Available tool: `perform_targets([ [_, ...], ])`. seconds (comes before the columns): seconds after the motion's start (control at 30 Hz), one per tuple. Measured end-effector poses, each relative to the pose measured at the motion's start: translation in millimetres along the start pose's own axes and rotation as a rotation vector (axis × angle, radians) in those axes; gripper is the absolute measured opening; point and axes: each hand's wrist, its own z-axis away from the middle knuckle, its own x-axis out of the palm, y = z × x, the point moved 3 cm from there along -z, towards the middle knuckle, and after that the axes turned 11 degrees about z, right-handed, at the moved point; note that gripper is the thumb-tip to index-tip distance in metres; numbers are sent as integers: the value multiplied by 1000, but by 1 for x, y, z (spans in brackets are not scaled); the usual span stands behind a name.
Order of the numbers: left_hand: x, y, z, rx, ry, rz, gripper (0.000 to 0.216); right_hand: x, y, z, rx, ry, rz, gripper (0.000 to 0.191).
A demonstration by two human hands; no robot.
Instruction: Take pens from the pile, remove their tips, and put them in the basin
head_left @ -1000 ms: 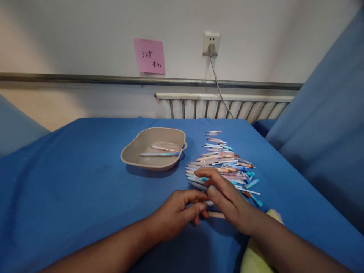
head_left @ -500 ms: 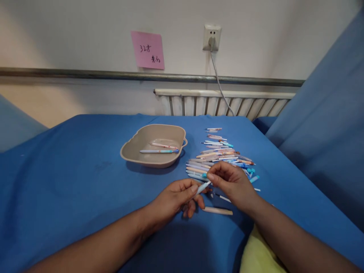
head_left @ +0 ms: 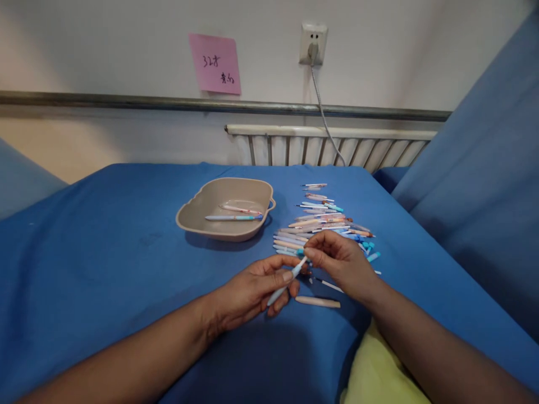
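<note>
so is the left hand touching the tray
Apart: the head view shows a strip of blue cloth between the left hand and the tray.

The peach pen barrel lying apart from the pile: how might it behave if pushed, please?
The peach pen barrel would probably roll when pushed sideways, as it looks slim and rounded. It is likely stiff, since it lies straight. The blue cloth beneath, matte-looking, might slow it slightly.
</note>
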Motion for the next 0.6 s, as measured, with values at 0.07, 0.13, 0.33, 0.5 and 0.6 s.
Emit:
perform_targets([
  [0.07,-1,4,1,28,30,18,25,-7,0,1,-29,-24,158,18],
  [0.13,-4,7,2,62,63,49,24,-9,0,6,-71,-170,387,15],
  [0.33,-11,8,1,120,95,134,25,-1,2,26,-191,-465,854,14],
  [0.5,-14,6,-1,118,108,137,24,3,3,27,-190,-490,922,14],
  [0.6,-15,7,-2,122,135,124,25,-11,3,18,-148,-463,886,9],
])
